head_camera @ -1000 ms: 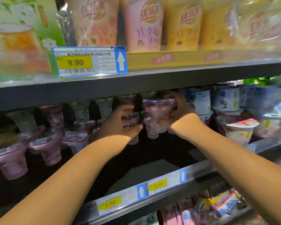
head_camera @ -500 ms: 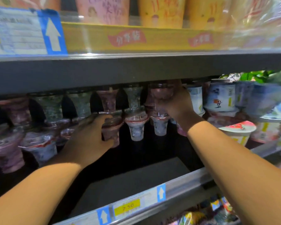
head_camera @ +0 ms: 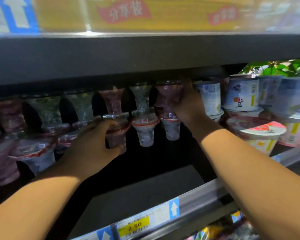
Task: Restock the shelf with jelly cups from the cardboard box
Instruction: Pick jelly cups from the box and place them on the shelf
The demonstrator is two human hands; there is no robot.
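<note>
Grip of left hand [head_camera: 93, 147] clamped on purple jelly cup [head_camera: 115, 138], lower tier of the row, above the bare shelf [head_camera: 142, 191]. Grip of right hand [head_camera: 189, 106] curled round upper inverted cup [head_camera: 169, 94], which is stacked on clear cup [head_camera: 171, 131], just beside white tubs [head_camera: 210, 97]. Price label [head_camera: 135, 226] on shelf rail reads 2.50.

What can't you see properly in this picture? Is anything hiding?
- The cardboard box: nowhere in the head view.
- The right hand: its fingertips are hidden behind the upper purple cup it holds.
- The left hand: its palm is turned away, against the lower purple cup.
- The top price label: cut off by the edge and blurred.
- The 2.50 tag: its small print is too tiny.
</note>
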